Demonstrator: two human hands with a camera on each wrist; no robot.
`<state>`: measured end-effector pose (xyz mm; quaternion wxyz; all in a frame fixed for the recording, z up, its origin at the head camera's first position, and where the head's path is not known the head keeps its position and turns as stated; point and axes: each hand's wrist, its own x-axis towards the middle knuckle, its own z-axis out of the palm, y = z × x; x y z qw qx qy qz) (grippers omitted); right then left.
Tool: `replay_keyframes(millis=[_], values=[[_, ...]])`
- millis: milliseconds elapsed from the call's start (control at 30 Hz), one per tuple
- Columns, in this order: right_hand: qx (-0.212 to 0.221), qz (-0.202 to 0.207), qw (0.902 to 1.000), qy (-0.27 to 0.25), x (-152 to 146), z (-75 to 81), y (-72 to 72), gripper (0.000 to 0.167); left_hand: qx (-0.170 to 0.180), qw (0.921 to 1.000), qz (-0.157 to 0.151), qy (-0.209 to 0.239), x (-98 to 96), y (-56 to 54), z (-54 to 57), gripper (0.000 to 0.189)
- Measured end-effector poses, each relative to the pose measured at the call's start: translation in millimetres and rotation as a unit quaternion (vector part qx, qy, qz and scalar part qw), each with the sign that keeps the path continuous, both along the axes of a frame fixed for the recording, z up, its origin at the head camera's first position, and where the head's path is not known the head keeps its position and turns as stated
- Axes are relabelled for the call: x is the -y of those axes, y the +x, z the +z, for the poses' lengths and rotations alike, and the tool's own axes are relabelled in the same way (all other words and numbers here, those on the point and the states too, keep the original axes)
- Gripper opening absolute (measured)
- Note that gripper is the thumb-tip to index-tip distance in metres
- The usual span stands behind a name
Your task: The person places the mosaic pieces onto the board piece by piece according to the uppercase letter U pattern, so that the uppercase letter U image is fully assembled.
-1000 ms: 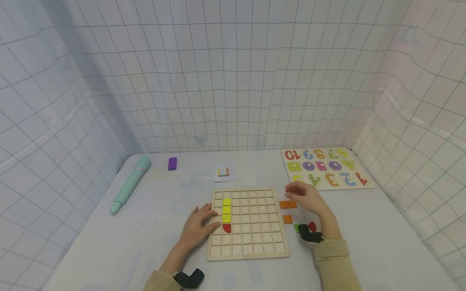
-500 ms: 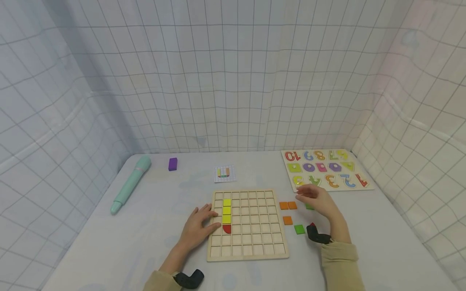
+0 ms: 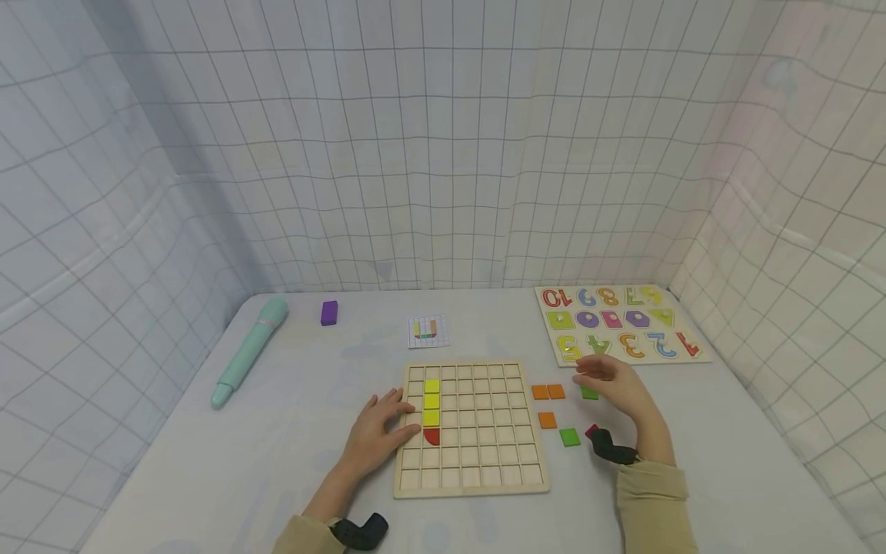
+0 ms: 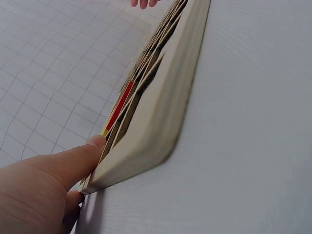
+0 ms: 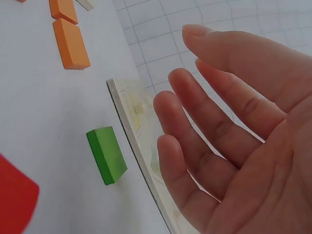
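A wooden grid board (image 3: 472,455) lies flat, with yellow square tiles (image 3: 432,401) in one column and a red rounded tile (image 3: 432,437) below them. My left hand (image 3: 377,431) rests at the board's left edge; its thumb (image 4: 78,163) touches the rim in the left wrist view. To the right of the board, my right hand (image 3: 618,387) hovers with relaxed fingers and nothing in them. Near it is a green tile (image 5: 108,156), standing apart from the fingers. Another green tile (image 3: 570,437), orange tiles (image 3: 547,420) and a partly hidden red piece (image 5: 14,197) lie around.
A number-and-shape puzzle board (image 3: 664,332) lies behind my right hand. Behind the grid board is a small pattern card (image 3: 428,332). A purple block (image 3: 328,313) and a mint-green wand-shaped object (image 3: 248,355) lie at the left.
My right hand has moved right, away from the orange tiles, uncovering both green tiles. My left hand has stayed at the board's edge.
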<state>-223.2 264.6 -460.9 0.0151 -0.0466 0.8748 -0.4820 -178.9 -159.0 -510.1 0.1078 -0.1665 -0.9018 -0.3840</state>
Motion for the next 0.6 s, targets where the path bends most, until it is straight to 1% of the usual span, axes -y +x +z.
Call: replay_keyframes(millis=[333, 600], values=[[0.009, -0.004, 1.0000, 0.002, -7, -0.7, 1.1, 0.044, -0.004, 1.0000, -0.001, 0.000, -0.3, 0.1, 1.6, 0.033], [0.018, -0.010, 0.9997, 0.016, -12, -4.8, 1.9, 0.045, -0.001, 1.0000, -0.003, 0.004, -0.7, 0.0, 3.2, 0.033]])
